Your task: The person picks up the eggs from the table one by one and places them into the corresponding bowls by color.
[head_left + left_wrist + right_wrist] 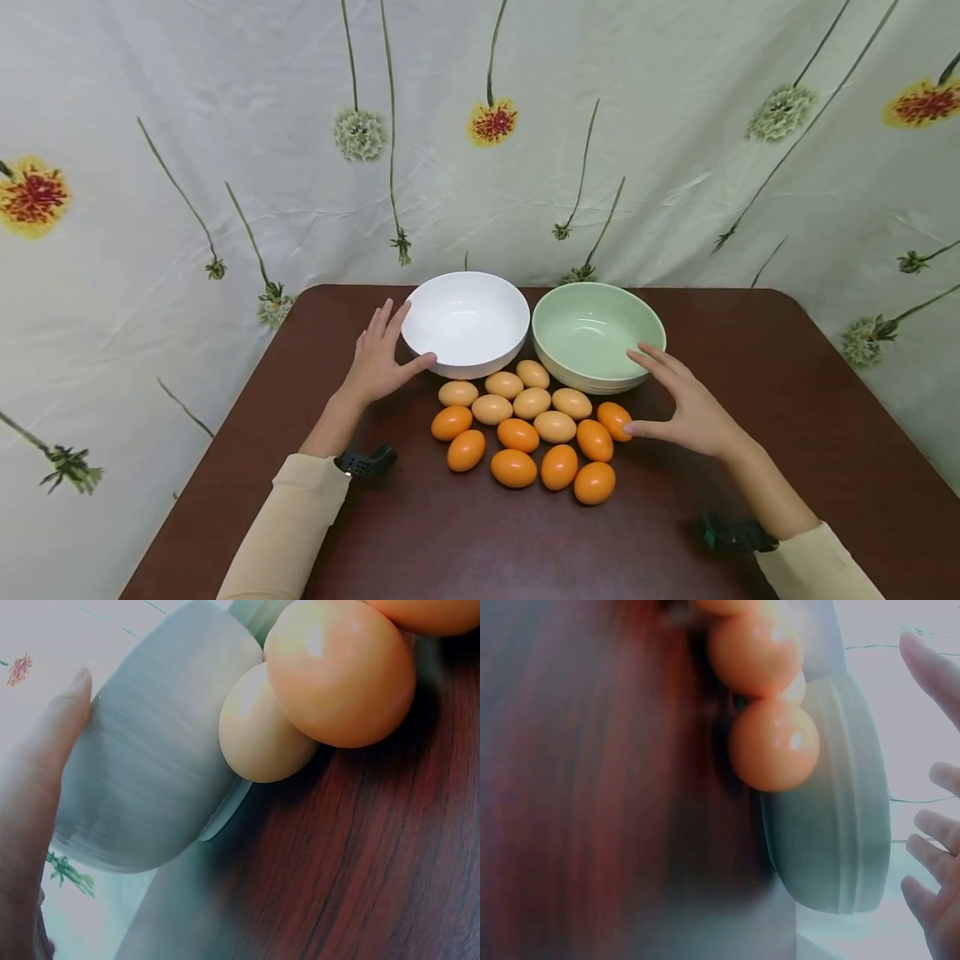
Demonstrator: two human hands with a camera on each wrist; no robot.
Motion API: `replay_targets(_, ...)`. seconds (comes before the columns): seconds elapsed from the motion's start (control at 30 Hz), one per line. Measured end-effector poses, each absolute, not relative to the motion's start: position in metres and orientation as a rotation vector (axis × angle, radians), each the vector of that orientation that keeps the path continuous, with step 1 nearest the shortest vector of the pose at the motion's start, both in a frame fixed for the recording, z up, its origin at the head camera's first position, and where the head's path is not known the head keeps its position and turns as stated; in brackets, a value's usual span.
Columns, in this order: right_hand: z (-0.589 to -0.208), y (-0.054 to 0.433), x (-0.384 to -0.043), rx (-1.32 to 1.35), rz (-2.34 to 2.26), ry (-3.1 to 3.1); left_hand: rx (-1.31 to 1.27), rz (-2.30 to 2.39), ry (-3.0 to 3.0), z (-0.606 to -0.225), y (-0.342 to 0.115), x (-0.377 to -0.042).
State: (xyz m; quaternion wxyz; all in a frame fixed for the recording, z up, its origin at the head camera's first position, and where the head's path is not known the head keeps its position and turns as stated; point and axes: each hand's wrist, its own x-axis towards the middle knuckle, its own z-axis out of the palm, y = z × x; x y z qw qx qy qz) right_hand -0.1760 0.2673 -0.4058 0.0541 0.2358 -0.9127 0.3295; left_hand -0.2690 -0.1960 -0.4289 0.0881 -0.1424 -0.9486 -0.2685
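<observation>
My left hand (377, 358) is spread at the left side of a white bowl (467, 325), its thumb and fingertips right at the rim. Over the right side of a pale green bowl (592, 333) my right hand (686, 408) reaches with fingers apart, holding nothing. Its thumb tip is close by an orange egg (614, 421). In front of the bowls lie several light tan eggs (492, 409), with several deeper orange eggs (513, 468) nearer to me. In the right wrist view, orange eggs (774, 745) line up beside the green bowl (832, 817).
Both bowls stand side by side near the far edge of a dark reddish-brown table (450, 542). Behind it hangs a pale cloth (285, 100) printed with flowers. Dark straps with devices (367, 461) sit on both wrists.
</observation>
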Motion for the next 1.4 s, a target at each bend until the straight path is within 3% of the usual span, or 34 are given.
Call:
replay_targets(0.43, -0.425, 0.265, -0.157, 0.688, 1.042, -2.588, -0.399, -1.249, -2.707, -0.442, -0.194, -0.27)
replay_targets(0.93, -0.442, 0.263, -0.162, 0.733, 1.137, -2.533, -0.4, -1.679, -2.477, -0.442, -0.182, -0.261)
replay_targets(1.1, -0.443, 0.26, -0.165, 0.732, 1.158, -2.571, -0.393, -1.805, -2.406, -0.431, -0.176, -0.252)
replay_targets(1.4, -0.425, 0.246, -0.159, 0.716, 1.185, -2.646, -0.331, -1.8, -2.382, -0.458, -0.181, -0.264)
